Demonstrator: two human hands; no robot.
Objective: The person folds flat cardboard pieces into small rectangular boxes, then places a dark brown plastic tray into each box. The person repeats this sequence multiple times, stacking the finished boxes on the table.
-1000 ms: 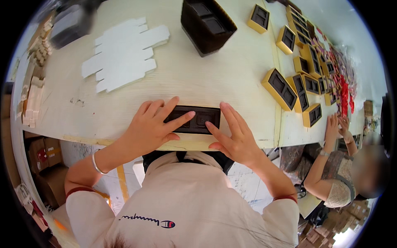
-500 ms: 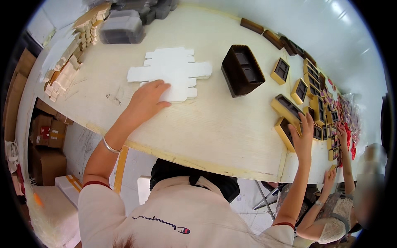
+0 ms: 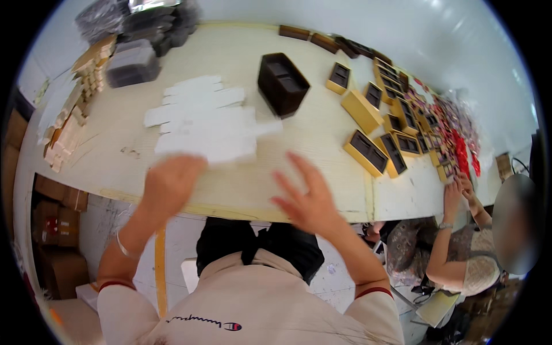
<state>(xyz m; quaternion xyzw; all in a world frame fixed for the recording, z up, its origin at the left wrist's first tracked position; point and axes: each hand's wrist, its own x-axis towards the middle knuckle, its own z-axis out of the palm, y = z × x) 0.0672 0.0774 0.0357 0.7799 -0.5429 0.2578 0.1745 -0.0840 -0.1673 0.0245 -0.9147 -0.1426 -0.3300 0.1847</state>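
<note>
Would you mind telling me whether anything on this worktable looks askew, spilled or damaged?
Nothing stands out. The white flat card blanks lie in a loose, overlapping pile beyond the left hand, but none looks torn. The right hand is empty, and the dark tray stack stands upright.

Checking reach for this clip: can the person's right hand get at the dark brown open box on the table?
Probably yes: the right hand is open and empty, and the bare table between it and the dark brown box leaves the way free.

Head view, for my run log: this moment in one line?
left hand: lifting white die-cut sheet | right hand: open, empty | table
</note>
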